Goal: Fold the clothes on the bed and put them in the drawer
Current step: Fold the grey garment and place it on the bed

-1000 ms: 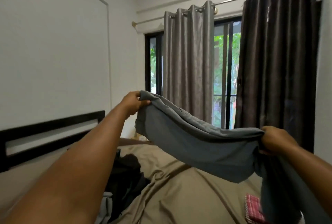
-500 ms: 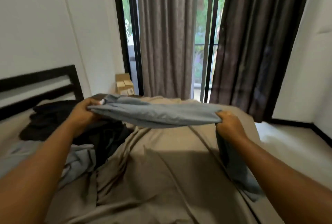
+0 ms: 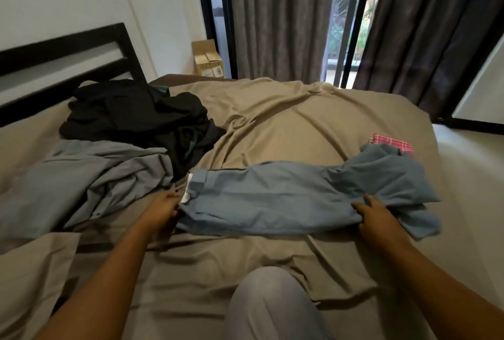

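— Where do the long blue-grey cotton trousers (image 3: 272,197) lie?

— Flat across the bed with the rumpled tan sheet (image 3: 286,126), waistband to the left, legs running right. The far leg ends are bunched in a heap near the right edge of the mattress.

— And the hands?

— The left hand (image 3: 163,207) is at the waistband end, fingertips against the edge beside a white label. Whether they pinch the cloth or only touch it, I cannot tell; that part is blurred. The right hand (image 3: 377,215) is on the legs where the heap begins, with its fingers curled into the cloth and gripping a fold.

— What else is on the mattress?

— A heap of black clothes (image 3: 136,113) toward the black slatted headboard (image 3: 62,50). A crumpled grey garment (image 3: 81,176) lies just left of the waistband. A red-and-white checked cloth (image 3: 392,144) shows just behind the bunched legs. A tan pillow (image 3: 32,271) sits at the near left, and the person's knee in pale fabric (image 3: 272,304) rests on the sheet in front.

— Beyond the bed?

— A small cardboard box (image 3: 208,58) stands on the floor by the wall. Behind it hang a grey pleated curtain (image 3: 275,17) and a darker curtain (image 3: 425,25) over a glass door.
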The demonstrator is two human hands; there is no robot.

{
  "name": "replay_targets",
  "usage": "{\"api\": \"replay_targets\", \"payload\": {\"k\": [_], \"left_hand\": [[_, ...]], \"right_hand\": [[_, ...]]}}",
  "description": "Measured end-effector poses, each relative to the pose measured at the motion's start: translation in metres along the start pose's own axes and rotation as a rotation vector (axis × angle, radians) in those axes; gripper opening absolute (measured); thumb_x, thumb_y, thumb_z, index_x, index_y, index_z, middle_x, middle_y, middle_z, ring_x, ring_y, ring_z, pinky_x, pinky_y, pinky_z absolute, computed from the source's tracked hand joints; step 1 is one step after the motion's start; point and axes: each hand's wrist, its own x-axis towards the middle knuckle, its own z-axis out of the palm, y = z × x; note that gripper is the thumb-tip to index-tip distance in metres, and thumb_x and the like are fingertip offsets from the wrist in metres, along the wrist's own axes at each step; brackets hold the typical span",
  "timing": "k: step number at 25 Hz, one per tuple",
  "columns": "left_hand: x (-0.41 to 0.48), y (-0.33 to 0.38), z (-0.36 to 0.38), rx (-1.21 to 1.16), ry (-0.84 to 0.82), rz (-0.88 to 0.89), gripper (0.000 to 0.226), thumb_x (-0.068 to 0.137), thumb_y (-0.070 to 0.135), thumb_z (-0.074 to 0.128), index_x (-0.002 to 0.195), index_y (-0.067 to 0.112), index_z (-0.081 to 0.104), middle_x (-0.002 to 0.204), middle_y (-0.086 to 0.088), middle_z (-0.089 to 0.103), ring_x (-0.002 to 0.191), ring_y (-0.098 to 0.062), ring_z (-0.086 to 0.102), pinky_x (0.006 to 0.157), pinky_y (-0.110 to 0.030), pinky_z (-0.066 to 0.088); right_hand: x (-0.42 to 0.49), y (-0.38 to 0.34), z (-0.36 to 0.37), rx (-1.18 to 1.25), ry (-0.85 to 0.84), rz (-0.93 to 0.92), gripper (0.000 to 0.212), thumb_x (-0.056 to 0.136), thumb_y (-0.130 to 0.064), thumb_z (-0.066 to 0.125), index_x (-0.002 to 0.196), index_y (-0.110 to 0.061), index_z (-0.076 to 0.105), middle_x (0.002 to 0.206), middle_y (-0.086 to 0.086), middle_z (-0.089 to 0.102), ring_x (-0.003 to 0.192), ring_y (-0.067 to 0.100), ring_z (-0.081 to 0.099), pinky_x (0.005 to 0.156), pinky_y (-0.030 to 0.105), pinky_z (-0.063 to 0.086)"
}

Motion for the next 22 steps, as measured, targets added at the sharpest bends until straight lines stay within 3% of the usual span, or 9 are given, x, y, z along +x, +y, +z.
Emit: {"api": "replay_targets", "payload": {"k": [2,5,8,12,15,17,18,19,22], "left_hand": [[0.009,0.020,0.012,-0.156,-0.046,-0.126,0.040,0.103,0.045,0.051,0.109,0.009,0.069,0.095,-0.005,0.075,0.079,-0.017,0.070,0.073,-0.028,0.053],[0.034,0.023,0.021,0.226,0.008,-0.014,0.084,0.072,0.074,0.073,0.135,0.019,0.062,0.134,-0.004,0.063,0.113,-0.027,0.063,0.100,-0.043,0.049],[0.059,0.015,0.030,0.577,0.173,0.068,0.066,0.088,0.053,0.070,0.133,0.006,0.057,0.134,-0.021,0.060,0.118,-0.042,0.058,0.097,-0.050,0.049],[0.064,0.023,0.004,0.666,0.453,0.046,0.041,0.101,0.034,0.055,0.124,-0.001,0.050,0.125,-0.032,0.057,0.111,-0.049,0.057,0.089,-0.053,0.046],[0.056,0.007,0.000,0.914,0.617,-0.014,0.052,0.098,0.021,0.056,0.141,-0.003,0.038,0.134,-0.035,0.048,0.121,-0.053,0.049,0.100,-0.061,0.042],[0.044,0.008,0.039,0.991,0.746,0.189,0.052,0.088,0.014,0.060,0.134,-0.002,0.042,0.129,-0.034,0.048,0.117,-0.053,0.048,0.097,-0.062,0.043],[0.036,0.018,0.070,0.975,0.723,0.344,0.052,0.085,0.015,0.062,0.132,0.001,0.044,0.129,-0.031,0.047,0.118,-0.051,0.048,0.097,-0.061,0.044],[0.024,0.030,0.108,0.936,0.564,0.495,0.056,0.086,0.019,0.064,0.136,0.004,0.044,0.137,-0.029,0.045,0.124,-0.048,0.046,0.102,-0.059,0.042],[-0.020,0.054,0.235,0.919,-0.291,0.741,0.088,0.087,0.041,0.073,0.157,0.012,0.027,0.162,-0.016,0.026,0.148,-0.034,0.027,0.121,-0.043,0.021]], "right_hand": [[0.002,0.001,0.005,0.013,0.013,-0.001,0.055,0.093,-0.006,0.056,0.147,-0.014,0.051,0.165,0.021,0.022,0.142,0.044,0.039,0.115,0.050,0.036],[0.004,0.004,0.010,0.050,0.037,-0.019,0.054,0.093,-0.004,0.057,0.146,-0.013,0.051,0.165,0.020,0.024,0.142,0.043,0.039,0.114,0.050,0.037],[0.000,0.003,0.009,0.074,0.104,-0.028,0.049,0.092,-0.001,0.057,0.141,-0.010,0.057,0.159,0.019,0.035,0.135,0.041,0.045,0.108,0.047,0.040],[-0.008,-0.017,0.010,0.064,0.196,-0.134,0.029,0.092,-0.005,0.062,0.120,-0.006,0.068,0.147,0.021,0.050,0.115,0.044,0.060,0.089,0.048,0.052],[-0.013,-0.034,0.025,0.179,0.154,-0.107,0.028,0.096,-0.009,0.059,0.123,-0.009,0.065,0.155,0.017,0.041,0.128,0.041,0.052,0.101,0.047,0.047],[-0.020,-0.043,0.033,0.371,0.172,-0.053,0.035,0.095,-0.005,0.056,0.128,-0.012,0.063,0.158,0.015,0.034,0.136,0.037,0.043,0.110,0.041,0.039],[-0.023,-0.047,0.033,0.508,0.230,0.000,0.036,0.093,-0.001,0.056,0.126,-0.013,0.062,0.155,0.014,0.035,0.134,0.035,0.044,0.108,0.036,0.039],[-0.025,-0.051,0.032,0.669,0.297,0.075,0.037,0.091,0.003,0.056,0.123,-0.014,0.061,0.149,0.013,0.039,0.127,0.032,0.047,0.103,0.031,0.040],[-0.016,-0.065,0.017,1.216,0.381,0.323,0.038,0.088,0.002,0.058,0.115,-0.024,0.056,0.132,0.013,0.054,0.113,0.031,0.058,0.092,0.038,0.051]]}}
